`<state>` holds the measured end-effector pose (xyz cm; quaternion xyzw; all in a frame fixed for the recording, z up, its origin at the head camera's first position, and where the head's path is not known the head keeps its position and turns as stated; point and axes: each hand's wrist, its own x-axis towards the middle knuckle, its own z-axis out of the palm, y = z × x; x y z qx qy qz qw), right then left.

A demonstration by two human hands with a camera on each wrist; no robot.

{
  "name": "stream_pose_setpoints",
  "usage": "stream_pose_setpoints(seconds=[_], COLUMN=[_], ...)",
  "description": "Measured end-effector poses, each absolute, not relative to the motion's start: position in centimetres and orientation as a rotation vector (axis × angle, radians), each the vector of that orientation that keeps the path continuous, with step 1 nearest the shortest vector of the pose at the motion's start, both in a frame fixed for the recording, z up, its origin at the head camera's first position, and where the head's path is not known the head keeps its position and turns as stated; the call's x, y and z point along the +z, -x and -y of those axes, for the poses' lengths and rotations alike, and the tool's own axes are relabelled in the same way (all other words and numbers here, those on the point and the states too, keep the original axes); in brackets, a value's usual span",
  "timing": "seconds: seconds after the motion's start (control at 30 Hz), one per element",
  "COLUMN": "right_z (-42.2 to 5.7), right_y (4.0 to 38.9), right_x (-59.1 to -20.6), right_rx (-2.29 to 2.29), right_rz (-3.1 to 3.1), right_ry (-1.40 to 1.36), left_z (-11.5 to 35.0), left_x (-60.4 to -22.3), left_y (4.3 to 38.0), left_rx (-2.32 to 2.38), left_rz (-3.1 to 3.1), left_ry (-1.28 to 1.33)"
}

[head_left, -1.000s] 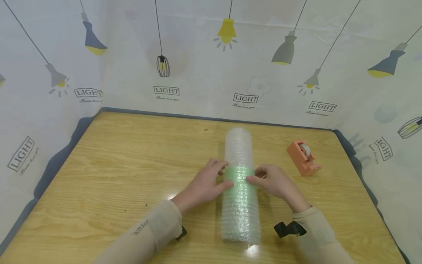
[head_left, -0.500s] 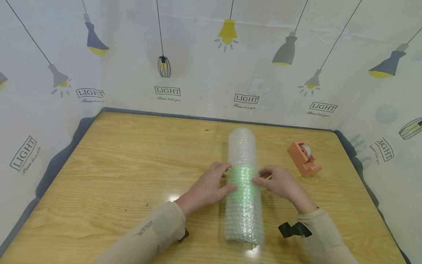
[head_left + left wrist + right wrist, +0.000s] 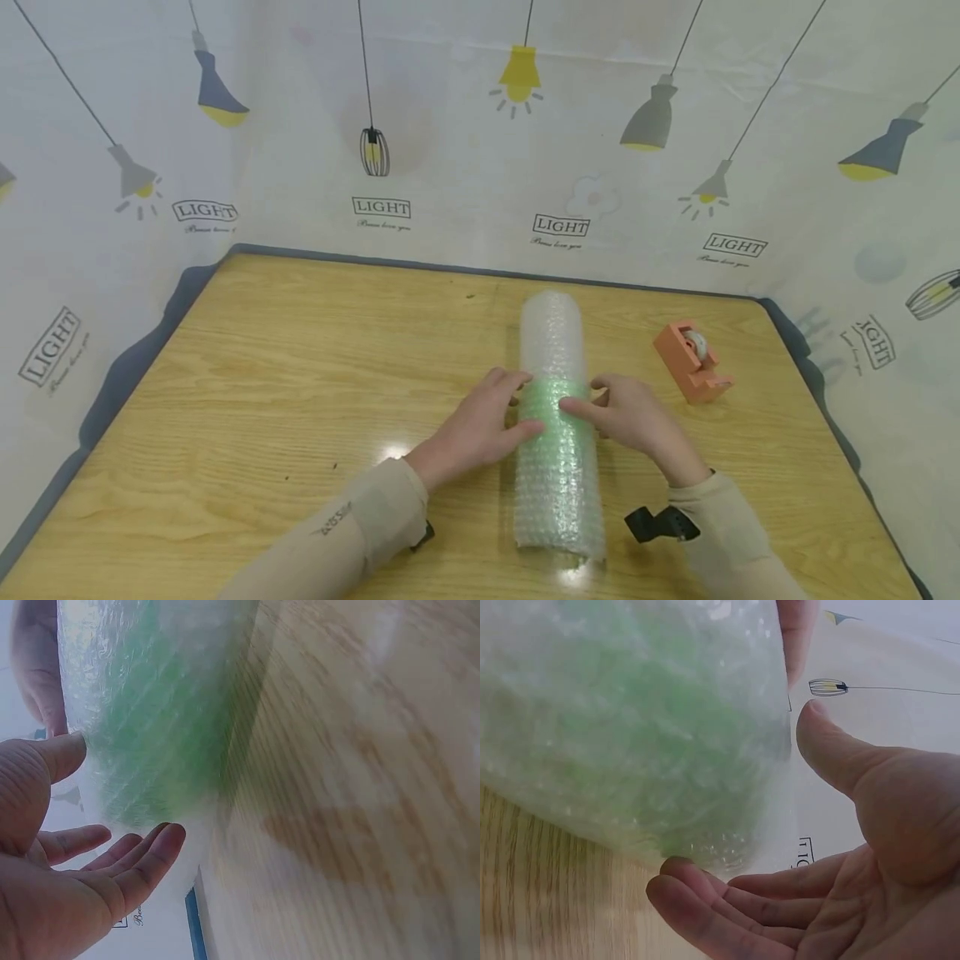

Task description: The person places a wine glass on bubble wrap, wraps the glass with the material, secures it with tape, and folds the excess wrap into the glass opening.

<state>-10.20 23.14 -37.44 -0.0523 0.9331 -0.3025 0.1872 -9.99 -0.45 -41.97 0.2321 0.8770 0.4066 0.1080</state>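
A long roll of clear bubble wrap lies lengthwise on the wooden table. Through its layers a blurred green shape shows around the middle; its kind cannot be told. My left hand is at the roll's left side, thumb against the wrap and fingers extended along its far-left flank. On the opposite side is my right hand, its thumb over the top of the roll. In the right wrist view its fingers stretch loosely beside the roll's lower edge.
A coral tape dispenser with a roll of tape stands to the right, beyond my right hand. A pale curtain printed with lamps hangs behind the table and along both sides.
The bubble wrap roll has shifted slightly to the right, and my left hand has moved along with it. The right thumb has moved left, farther over the top of the roll.
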Motion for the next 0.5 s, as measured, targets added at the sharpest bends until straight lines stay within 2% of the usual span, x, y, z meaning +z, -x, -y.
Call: stream_pose_setpoints(seconds=[0.5], right_z=[-22.59], right_y=[10.74], right_x=[-38.24], right_rx=[-0.917], right_rz=[-2.551], right_ry=[0.167], left_z=[0.7], left_x=[-41.2], left_y=[9.75], left_rx=[1.11], left_rz=[-2.671], left_ry=[-0.753])
